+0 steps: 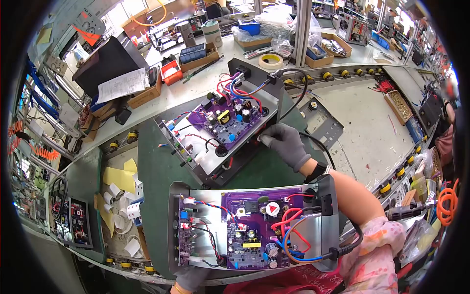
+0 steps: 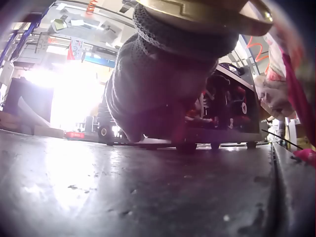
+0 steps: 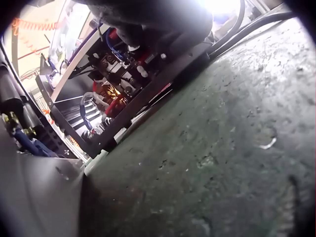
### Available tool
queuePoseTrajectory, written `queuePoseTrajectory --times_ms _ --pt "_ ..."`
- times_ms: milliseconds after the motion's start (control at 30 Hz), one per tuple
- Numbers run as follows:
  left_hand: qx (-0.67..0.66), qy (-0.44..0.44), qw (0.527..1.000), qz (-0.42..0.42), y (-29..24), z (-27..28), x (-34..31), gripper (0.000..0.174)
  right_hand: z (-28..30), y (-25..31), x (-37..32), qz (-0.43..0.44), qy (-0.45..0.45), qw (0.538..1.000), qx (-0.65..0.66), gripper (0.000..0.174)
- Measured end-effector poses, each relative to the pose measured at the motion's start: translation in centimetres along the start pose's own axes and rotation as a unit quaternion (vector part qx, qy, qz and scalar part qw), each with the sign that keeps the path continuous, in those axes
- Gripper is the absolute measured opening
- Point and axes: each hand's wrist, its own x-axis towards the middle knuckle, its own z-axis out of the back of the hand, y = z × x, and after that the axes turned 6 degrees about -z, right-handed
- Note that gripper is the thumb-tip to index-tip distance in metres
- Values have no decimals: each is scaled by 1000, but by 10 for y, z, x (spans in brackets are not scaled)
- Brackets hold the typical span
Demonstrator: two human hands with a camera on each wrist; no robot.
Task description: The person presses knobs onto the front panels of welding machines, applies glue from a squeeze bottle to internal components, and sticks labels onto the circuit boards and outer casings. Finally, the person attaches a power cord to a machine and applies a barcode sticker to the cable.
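Two open-topped electronic units stand on the green board. The near unit (image 1: 205, 240) has a purple circuit board (image 1: 254, 215) and a coiled power cord at its right end. My gloved left hand (image 1: 192, 278) is at its lower left corner; in the left wrist view the hand overlaps the chassis, its fingers mostly hidden. Behind, the far unit (image 1: 196, 161) sits at an angle, also with a purple board. My gloved right hand (image 1: 286, 146) reaches to its right side, fingertips at the lower opening among wires (image 3: 116, 54). I cannot tell whether they pinch anything.
A perforated dark metal panel (image 1: 320, 122) lies right of the far unit. Black cables run behind my right hand. Yellow-wheeled roller rails (image 1: 342, 73) edge the bench. Left are paper scraps (image 1: 115, 196) and another unit (image 1: 73, 220). A tape roll (image 1: 270, 60) and parts bins stand behind.
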Motion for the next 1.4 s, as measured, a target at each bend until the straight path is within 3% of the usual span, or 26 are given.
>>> queuePoseTrajectory --times_ms 167,200,300,400,467,500,567,600,700,733,767,800,933,967,1033,1133,1233,1267,1367,1400 --pt "-50 -7 999 11 -8 8 -4 52 32 19 7 11 -8 942 -334 27" --pt "-69 -13 997 11 -10 10 -4 52 44 20 9 30 -37 948 -315 22" --pt "-72 -14 997 3 -13 15 -8 51 65 43 25 259 -233 916 -199 28" --pt "33 22 999 -11 -13 18 -14 53 82 75 57 394 -245 777 -424 42" --pt "119 45 991 -31 -5 18 -15 61 78 74 73 270 -142 853 -423 42" --pt "149 30 985 -83 -1 18 -13 69 78 72 78 208 -87 881 -416 43" --pt "208 -4 961 -182 -8 20 4 87 86 86 68 173 -63 899 -396 40" --pt "212 1 963 -169 -4 21 2 88 90 91 59 157 -48 908 -386 39" --pt "268 0 947 -175 25 30 8 79 112 76 22 160 -50 935 -314 29" --pt "200 48 961 -186 15 41 27 68 117 74 2 163 -45 949 -267 28" --pt "207 84 969 -109 8 45 33 59 122 73 -22 164 -39 961 -219 28" --pt "186 76 972 -120 7 46 43 61 125 73 -45 107 -33 965 -238 27" --pt "157 16 977 -142 26 37 72 66 112 105 -135 104 -40 975 -190 25" --pt "177 -5 975 -134 28 33 78 60 106 109 -148 110 -52 977 -172 25" --pt "219 -50 967 -119 35 28 91 48 97 121 -168 75 -41 987 -139 22" --pt "200 -65 977 -46 50 19 115 51 81 136 -190 104 -49 989 -88 19" --pt "253 -60 963 -69 80 21 143 55 67 155 -212 88 -8 994 -71 18" --pt "277 -53 959 -22 75 22 152 49 62 156 -218 95 -3 993 -76 20" --pt "292 -91 946 -106 120 21 173 43 48 164 -237 53 -17 998 6 22" --pt "290 -63 951 -82 123 24 176 41 45 166 -243 64 -25 998 5 24"
